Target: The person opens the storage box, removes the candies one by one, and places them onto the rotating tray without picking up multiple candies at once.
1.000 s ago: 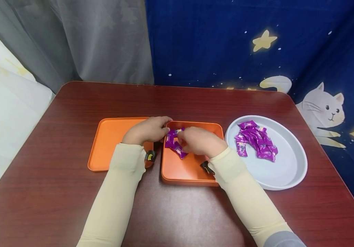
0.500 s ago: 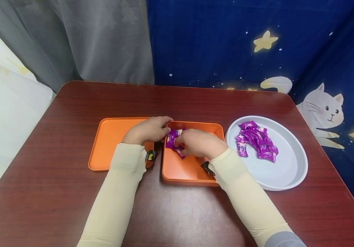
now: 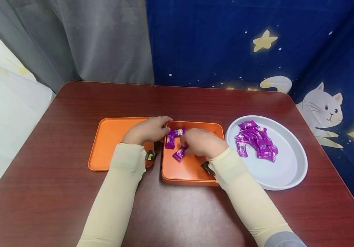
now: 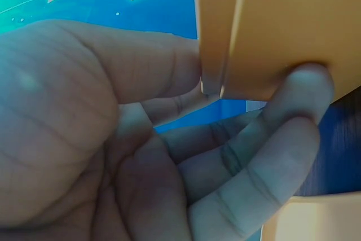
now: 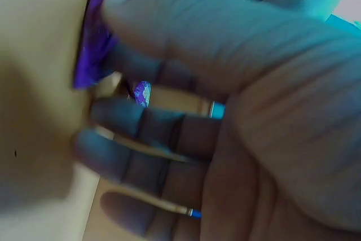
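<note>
My right hand (image 3: 204, 141) reaches into the orange box (image 3: 184, 171) and pinches a purple wrapped candy (image 3: 179, 154) between thumb and index finger. In the right wrist view this candy (image 5: 90, 49) stays close to the box floor, with the other fingers spread beneath the thumb. Two more purple candies (image 3: 169, 141) lie along the box's back left corner. My left hand (image 3: 148, 129) grips the box's left side near that corner. Its thumb is at the rim and its fingers bend against the outer wall (image 4: 287, 32) in the left wrist view.
An orange lid-like tray (image 3: 107, 144) lies left of the box, partly under the left forearm. To the right stands a round white tray (image 3: 291, 164) with a pile of purple candies (image 3: 257, 139). Behind the brown table (image 3: 189, 103) hang grey and blue curtains.
The right hand has shifted slightly right, and the pinched candy has come away from the other two and turned. The left hand keeps its place on the box.
</note>
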Tool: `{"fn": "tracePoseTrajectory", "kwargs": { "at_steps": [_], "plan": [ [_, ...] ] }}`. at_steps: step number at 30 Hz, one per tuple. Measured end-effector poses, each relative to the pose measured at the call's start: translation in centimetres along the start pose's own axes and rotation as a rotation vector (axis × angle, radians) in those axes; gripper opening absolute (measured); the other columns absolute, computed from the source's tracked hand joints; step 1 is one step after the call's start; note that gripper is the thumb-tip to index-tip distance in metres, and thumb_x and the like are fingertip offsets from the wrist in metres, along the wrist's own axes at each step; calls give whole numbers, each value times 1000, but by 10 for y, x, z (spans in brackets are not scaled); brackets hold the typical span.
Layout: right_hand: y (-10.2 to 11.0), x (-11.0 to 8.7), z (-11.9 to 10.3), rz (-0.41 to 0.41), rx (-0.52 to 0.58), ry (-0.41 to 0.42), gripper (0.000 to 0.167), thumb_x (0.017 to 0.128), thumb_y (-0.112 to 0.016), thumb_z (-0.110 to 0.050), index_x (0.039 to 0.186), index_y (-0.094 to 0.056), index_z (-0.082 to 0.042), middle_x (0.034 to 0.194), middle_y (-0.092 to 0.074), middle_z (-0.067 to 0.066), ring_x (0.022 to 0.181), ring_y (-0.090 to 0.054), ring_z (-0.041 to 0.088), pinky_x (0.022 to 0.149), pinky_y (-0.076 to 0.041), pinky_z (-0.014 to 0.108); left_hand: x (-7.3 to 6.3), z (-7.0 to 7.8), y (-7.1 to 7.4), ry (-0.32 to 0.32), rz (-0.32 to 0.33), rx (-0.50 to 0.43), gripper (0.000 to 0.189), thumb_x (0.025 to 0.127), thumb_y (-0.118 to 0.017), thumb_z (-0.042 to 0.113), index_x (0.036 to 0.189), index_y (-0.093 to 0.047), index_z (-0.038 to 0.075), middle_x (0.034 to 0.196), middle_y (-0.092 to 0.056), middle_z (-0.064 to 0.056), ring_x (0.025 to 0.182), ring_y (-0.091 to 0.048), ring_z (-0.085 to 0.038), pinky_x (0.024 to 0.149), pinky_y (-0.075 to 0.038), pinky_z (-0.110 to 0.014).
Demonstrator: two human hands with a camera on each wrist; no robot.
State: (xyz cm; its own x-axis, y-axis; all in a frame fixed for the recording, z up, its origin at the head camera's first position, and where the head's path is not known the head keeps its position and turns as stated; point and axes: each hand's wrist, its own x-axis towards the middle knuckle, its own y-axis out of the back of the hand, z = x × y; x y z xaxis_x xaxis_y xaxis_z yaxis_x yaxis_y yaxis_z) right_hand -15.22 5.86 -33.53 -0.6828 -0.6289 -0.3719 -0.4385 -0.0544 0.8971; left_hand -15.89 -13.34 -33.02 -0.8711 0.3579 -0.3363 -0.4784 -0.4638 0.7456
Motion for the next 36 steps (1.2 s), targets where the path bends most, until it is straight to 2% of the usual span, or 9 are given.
{"fn": "tracePoseTrajectory", "kwargs": {
  "at_steps": [4, 10, 15, 19, 24, 28, 36],
  "plan": [
    [0, -2, 0, 2, -10, -47, 16, 85, -79, -23, 82, -65, -15, 77, -58, 2, 71, -54, 19, 59, -46, 29, -1, 0, 1, -2, -9, -2, 47, 104, -49, 20, 149, -44, 10, 113, -57, -12, 101, -55, -27, 97, -48, -44],
    [1, -4, -5, 55, -31, 27, 20, 83, -81, -25, 93, -66, -18, 85, -60, -1, 79, -54, 17, 65, -48, 30, 0, 0, 0, 8, -15, -12, 46, 103, -50, 20, 148, -44, 11, 105, -58, -12, 97, -56, -26, 93, -49, -43],
    [0, -5, -9, 54, -22, 91, 20, 82, -82, -21, 97, -69, -19, 92, -62, -2, 84, -55, 16, 74, -49, 30, 1, 1, 0, 1, -20, -17, 46, 104, -49, 19, 148, -44, 10, 101, -58, -11, 94, -57, -25, 90, -49, -41],
    [-2, -2, -13, 30, -34, 126, 25, 82, -82, -19, 103, -69, -15, 94, -64, -2, 88, -57, 17, 85, -49, 30, 1, 0, 0, -7, -19, -18, 46, 104, -49, 19, 148, -44, 9, 104, -58, -12, 96, -56, -26, 91, -49, -42],
    [-7, 1, -18, -7, -71, 141, 28, 83, -81, -16, 109, -69, -15, 98, -66, -2, 92, -58, 18, 90, -49, 31, 1, -1, 0, 6, -13, -20, 46, 103, -50, 20, 148, -45, 10, 115, -57, -13, 103, -55, -28, 98, -47, -46],
    [-9, 1, -20, -4, -83, 126, 27, 83, -80, -12, 107, -70, -15, 96, -65, -1, 91, -57, 19, 89, -49, 31, 0, -2, 1, 6, -14, -21, 47, 103, -50, 19, 149, -44, 9, 121, -56, -13, 106, -54, -29, 102, -45, -48],
    [-9, 1, -17, 15, -81, 77, 20, 83, -77, -8, 100, -68, -16, 87, -64, 0, 80, -57, 20, 77, -51, 32, 0, -2, 1, 22, -3, -27, 46, 104, -50, 20, 148, -44, 11, 117, -57, -13, 102, -55, -28, 96, -48, -46]
  ]
}}
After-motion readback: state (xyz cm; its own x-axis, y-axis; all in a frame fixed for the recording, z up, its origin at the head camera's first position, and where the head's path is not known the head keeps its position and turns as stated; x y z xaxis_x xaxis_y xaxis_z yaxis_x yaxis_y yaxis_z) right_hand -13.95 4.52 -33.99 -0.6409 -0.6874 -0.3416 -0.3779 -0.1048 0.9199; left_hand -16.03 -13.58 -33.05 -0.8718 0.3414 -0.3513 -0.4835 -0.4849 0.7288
